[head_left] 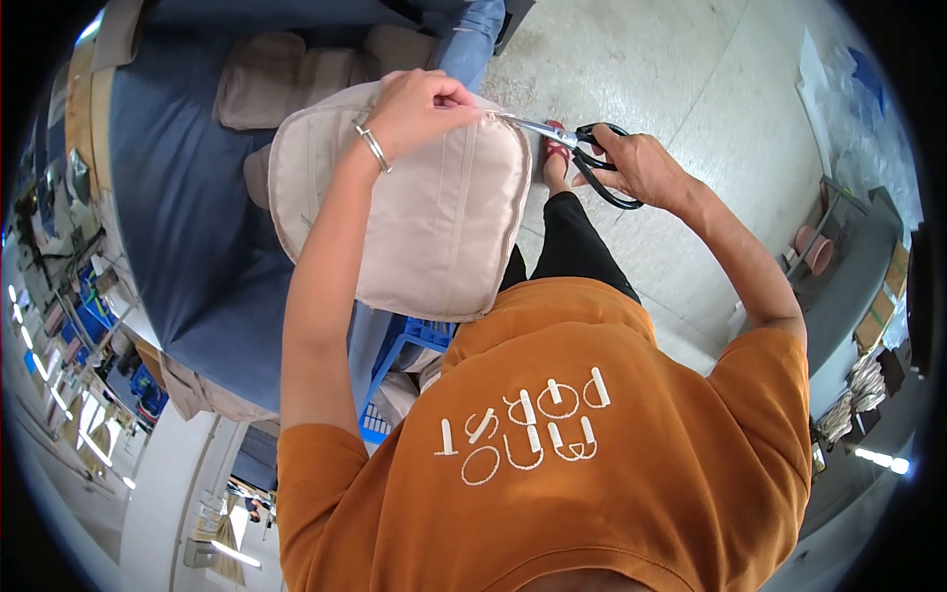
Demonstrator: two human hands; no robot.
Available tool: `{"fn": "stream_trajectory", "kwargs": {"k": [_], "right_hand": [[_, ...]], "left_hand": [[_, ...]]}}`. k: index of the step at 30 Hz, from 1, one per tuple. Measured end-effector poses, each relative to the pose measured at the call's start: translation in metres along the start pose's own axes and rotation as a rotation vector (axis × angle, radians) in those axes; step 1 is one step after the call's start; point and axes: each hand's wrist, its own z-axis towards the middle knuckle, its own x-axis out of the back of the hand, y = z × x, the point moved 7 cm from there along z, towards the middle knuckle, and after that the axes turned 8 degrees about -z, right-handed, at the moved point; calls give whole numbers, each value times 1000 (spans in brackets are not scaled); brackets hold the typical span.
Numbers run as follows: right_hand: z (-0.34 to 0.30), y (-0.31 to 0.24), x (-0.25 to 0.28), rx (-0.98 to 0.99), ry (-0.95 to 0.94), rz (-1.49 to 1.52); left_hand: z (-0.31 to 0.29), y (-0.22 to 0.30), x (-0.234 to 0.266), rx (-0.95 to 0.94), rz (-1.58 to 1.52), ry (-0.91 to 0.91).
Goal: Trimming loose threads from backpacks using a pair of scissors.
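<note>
A beige sewn fabric piece [419,227] with rounded corners and stitched seams lies over the edge of the dark blue-covered table. At its far edge my left hand [419,111] is closed in a pinch, and a bracelet circles that wrist. My right hand [641,170] grips a pair of scissors [619,199] by its black handles. The silver blades point left, their tips at the fabric's upper right corner, close to my left fingertips. Whether a loose thread runs between fingertips and blades is too fine to tell.
More beige fabric pieces [276,84] lie on the blue table cover [187,207]. A blue plastic crate [380,370] with pale cloth sits below the table edge. Another person's denim-clad leg [473,44] is at the far side. Clear plastic sheeting [848,109] lies at the right.
</note>
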Motion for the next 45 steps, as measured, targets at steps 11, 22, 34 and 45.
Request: {"fn": "stream_trajectory", "kwargs": {"k": [11,22,34,45], "right_hand": [[25,-16,15,81,-144,0],[27,-8,13,177,-126,144],[27,1,14,63,-183,128],[43,-14,19,148,-230,1]], "left_hand": [[-14,2,6,-160,-36,102],[-12,-10,4,-171,-138,28],[-17,-6,7,-150,-397,69],[-20,-11,5,-143,-455,112]]}}
